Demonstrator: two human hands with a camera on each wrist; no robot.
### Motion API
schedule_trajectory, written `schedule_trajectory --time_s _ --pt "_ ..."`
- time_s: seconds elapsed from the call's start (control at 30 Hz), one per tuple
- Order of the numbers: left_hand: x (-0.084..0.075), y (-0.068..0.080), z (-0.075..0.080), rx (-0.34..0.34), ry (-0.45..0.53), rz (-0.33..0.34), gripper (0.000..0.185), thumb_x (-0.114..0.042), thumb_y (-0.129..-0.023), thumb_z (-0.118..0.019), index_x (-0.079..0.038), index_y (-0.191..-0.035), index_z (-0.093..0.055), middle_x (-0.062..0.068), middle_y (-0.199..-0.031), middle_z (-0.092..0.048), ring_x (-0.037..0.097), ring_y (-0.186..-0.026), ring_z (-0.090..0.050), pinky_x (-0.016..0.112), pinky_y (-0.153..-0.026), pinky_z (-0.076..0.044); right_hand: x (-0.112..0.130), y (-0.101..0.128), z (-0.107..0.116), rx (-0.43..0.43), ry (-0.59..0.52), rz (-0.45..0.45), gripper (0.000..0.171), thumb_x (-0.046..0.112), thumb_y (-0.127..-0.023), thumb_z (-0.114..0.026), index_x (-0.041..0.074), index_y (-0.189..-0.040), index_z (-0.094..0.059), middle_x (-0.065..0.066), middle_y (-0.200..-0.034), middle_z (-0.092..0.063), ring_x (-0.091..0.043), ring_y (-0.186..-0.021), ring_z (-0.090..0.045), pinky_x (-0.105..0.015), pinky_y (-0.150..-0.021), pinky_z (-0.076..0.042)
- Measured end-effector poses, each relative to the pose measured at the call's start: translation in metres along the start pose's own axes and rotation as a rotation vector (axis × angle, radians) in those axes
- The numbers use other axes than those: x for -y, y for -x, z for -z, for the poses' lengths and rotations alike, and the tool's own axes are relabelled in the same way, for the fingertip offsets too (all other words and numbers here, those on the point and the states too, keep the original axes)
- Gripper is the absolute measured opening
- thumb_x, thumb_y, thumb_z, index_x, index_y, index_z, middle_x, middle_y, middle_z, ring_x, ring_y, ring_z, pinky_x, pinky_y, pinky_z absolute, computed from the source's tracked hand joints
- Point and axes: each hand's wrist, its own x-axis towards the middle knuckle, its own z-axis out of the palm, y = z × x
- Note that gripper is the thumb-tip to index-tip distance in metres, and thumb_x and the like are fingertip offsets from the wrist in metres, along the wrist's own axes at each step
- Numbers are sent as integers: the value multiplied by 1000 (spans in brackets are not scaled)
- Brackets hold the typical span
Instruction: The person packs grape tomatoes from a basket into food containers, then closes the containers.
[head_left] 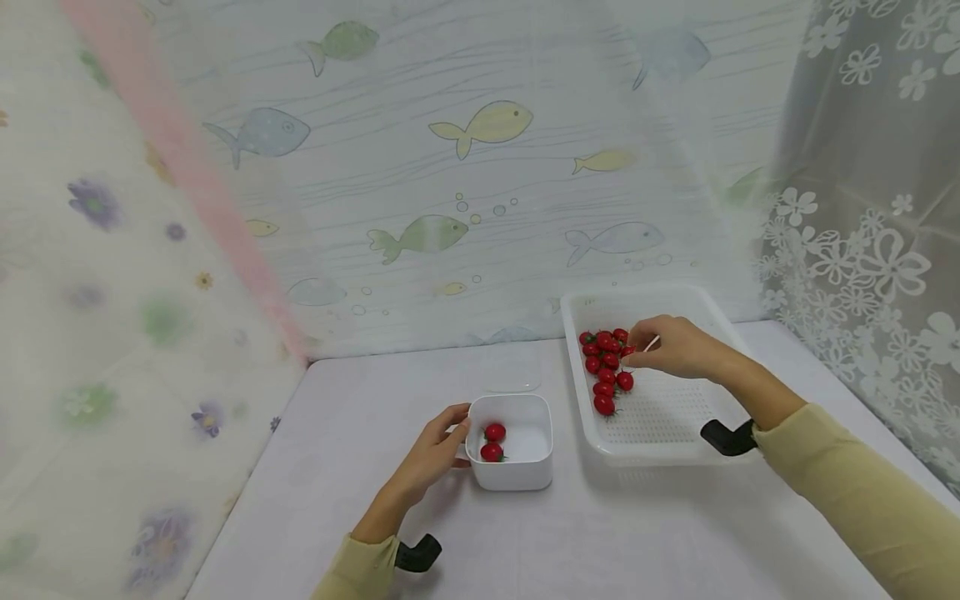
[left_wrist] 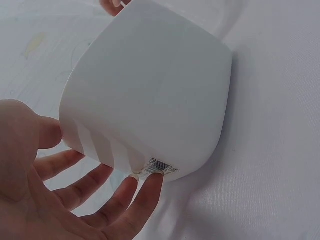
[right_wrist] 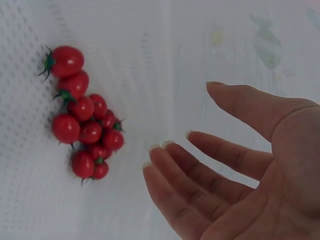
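Observation:
My left hand [head_left: 433, 450] rests its fingertips and thumb against the side of a small white square container [head_left: 513, 477], fingers spread and only slightly bent. A barcode label [left_wrist: 161, 166] shows beside its fingertips in the left wrist view. Two red cherry tomatoes, one of them the front tomato [head_left: 492, 452], lie inside the container. Over the white perforated basket [head_left: 667, 417], my right hand [head_left: 675, 347] hovers at a group of cherry tomatoes [head_left: 606, 376] with green stems. In the right wrist view its thumb and fingers are apart, with nothing between them.
A clear, lid-like piece [head_left: 512, 385] lies just behind the container. White cloth covers the table [head_left: 360, 433]. A fish-print curtain [head_left: 450, 200] hangs along the back, and a lace curtain [head_left: 862, 225] hangs at the right.

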Motion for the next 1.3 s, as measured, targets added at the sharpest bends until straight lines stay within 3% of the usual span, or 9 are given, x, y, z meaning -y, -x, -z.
schedule_trajectory --time_s 0.3,0.67,1.0,1.3 --pt "0 0 0 3 -5 3 41 -22 -110 -48 -10 -149 -48 17 -144 -50 37 -121 -59 41 -82 -62 -27 -10 10 46 -74 -115 48 27 -99 -68 -11 -126 -59 -26 -116 -65 -28 -92 -69 -46 -80 -60" --pt "1 0 0 8 -1 -3 43 -27 -110 -49 -10 -149 -47 16 -143 -50 35 -120 -59 41 -83 -62 -59 -21 10 94 -226 -217 51 26 -102 -65 -15 -129 -54 -31 -125 -61 -29 -100 -69 -46 -89 -60" --pt "1 1 1 7 4 -1 43 -26 -110 -49 -9 -149 -47 18 -144 -49 37 -121 -58 42 -83 -62 -77 -30 -5 197 -417 -327 54 25 -104 -60 -16 -136 -45 -31 -133 -54 -44 -118 -61 -50 -98 -55" --pt "1 1 1 19 16 -11 42 -24 -110 -48 -8 -150 -46 18 -146 -48 37 -122 -58 44 -84 -62 -79 -39 -18 256 -460 -412 54 26 -102 -64 -14 -136 -50 -31 -133 -57 -41 -114 -65 -47 -96 -57"
